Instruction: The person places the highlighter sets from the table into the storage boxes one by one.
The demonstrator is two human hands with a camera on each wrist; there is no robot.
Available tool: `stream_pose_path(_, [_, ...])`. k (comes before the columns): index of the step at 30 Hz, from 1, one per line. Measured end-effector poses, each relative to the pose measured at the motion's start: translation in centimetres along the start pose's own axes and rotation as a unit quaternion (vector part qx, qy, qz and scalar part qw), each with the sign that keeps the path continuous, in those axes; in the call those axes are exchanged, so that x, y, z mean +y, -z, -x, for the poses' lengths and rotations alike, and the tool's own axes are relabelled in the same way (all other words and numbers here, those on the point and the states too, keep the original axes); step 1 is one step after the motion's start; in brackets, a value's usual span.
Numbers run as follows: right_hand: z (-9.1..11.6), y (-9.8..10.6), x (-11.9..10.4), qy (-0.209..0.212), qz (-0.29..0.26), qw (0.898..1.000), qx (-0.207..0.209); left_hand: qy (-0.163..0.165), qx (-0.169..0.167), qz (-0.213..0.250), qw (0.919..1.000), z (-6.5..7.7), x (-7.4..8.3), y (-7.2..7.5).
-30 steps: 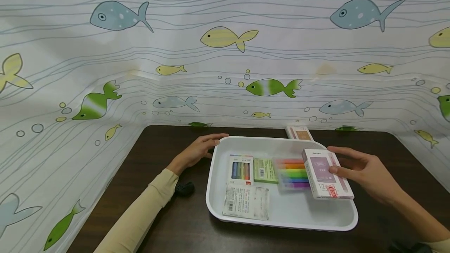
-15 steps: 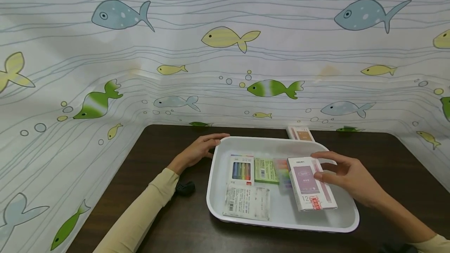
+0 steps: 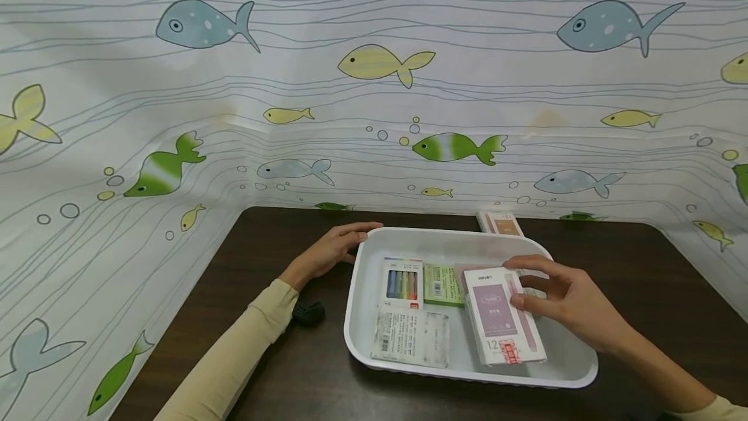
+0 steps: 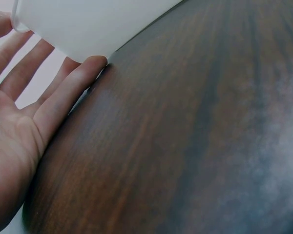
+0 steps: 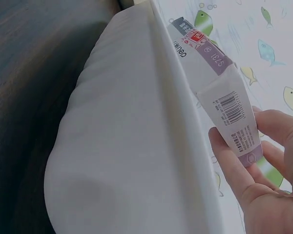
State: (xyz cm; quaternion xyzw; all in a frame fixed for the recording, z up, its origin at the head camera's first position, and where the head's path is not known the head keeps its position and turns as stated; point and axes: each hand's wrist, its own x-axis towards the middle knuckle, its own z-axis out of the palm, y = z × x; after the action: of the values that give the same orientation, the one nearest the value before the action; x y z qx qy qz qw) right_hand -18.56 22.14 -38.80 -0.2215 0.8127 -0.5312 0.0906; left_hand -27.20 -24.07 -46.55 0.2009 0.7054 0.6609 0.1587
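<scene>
My right hand [image 3: 569,301] grips a white and purple cardboard box [image 3: 497,317] marked 12 by its right side, thumb on the front face. It hangs tilted over the right half of a white plastic tray [image 3: 561,375]. In the right wrist view the box [image 5: 229,109] shows a barcode on its narrow side, past the tray wall [image 5: 122,122]. The left hand [image 3: 327,252] touches the tray's back left corner. Its fingers [image 4: 71,92] lie fairly straight against the tray's outer wall [image 4: 97,29] in the left wrist view, with the thumb at the rim.
Inside the tray lie a box of coloured sticks [image 3: 402,283], a green box [image 3: 442,284] and a grey-white printed box [image 3: 411,338]. Another white box [image 3: 500,223] lies behind the tray. A dark object [image 3: 308,314] sits by the left wrist on the brown table [image 3: 280,369].
My right hand has carried the white and purple box left and toward me, over the tray. It now covers most of the rainbow-coloured set. The left hand stays at the corner.
</scene>
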Motion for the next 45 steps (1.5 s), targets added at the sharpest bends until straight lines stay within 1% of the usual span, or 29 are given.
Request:
stream_pose_path(4, [-0.1,-0.4,-0.1,0.008,-0.027,1.000,-0.002,-0.001,0.000,-0.001,1.0000,0.0,0.1,0.0])
stream_pose_path(6, [-0.1,-0.6,-0.2,0.013,-0.040,0.999,-0.014,-0.002,-0.001,0.001,1.0000,0.0,0.1,0.0])
stream_pose_path(7, [-0.1,-0.6,-0.2,0.022,-0.036,0.999,-0.022,-0.002,-0.001,0.003,1.0000,0.0,0.1,-0.1])
stream_pose_path(8, [-0.1,-0.6,-0.3,0.037,-0.022,0.999,-0.029,-0.003,-0.002,0.004,1.0000,0.0,0.1,-0.1])
stream_pose_path(10, [-0.1,-0.5,-0.4,0.071,0.027,0.997,-0.031,-0.004,-0.003,0.006,1.0000,0.0,0.1,-0.1])
stream_pose_path(11, [-0.1,-0.3,-0.6,0.092,0.056,0.994,-0.027,-0.003,-0.004,0.007,1.0000,0.0,0.1,-0.1])
stream_pose_path(13, [-0.2,0.1,-1.0,0.128,0.115,0.985,-0.010,-0.003,-0.002,0.007,1.0000,-0.1,0.2,0.0])
stream_pose_path(15, [-0.1,0.5,-1.5,0.142,0.160,0.977,0.014,-0.002,0.000,0.005,1.0000,0.0,0.2,0.0])
stream_pose_path(17, [-0.1,1.0,-1.8,0.138,0.180,0.973,0.030,0.000,0.002,0.004,1.0000,0.0,0.3,0.1])
stream_pose_path(20, [0.0,1.5,-1.8,0.117,0.203,0.971,0.048,0.002,0.002,0.003,1.0000,0.1,0.2,0.2])
stream_pose_path(23, [0.0,2.1,-1.6,0.098,0.204,0.973,0.050,0.002,0.000,0.007,1.0000,0.1,0.1,0.1])
stream_pose_path(28, [-0.3,2.9,-1.3,0.081,0.208,0.974,0.033,0.001,-0.001,0.010,0.9999,0.1,-0.2,0.1])
stream_pose_path(34, [-1.1,3.6,-0.9,0.066,0.235,0.969,0.029,0.001,0.002,0.005,1.0000,0.0,-0.2,0.1])
stream_pose_path(38, [-1.7,4.3,-0.5,0.066,0.243,0.968,0.021,0.000,0.000,0.004,1.0000,0.1,0.0,0.0])
stream_pose_path(45, [-2.9,5.5,-0.1,0.065,0.248,0.966,-0.013,-0.011,-0.007,0.005,0.9999,0.2,0.1,-0.2])
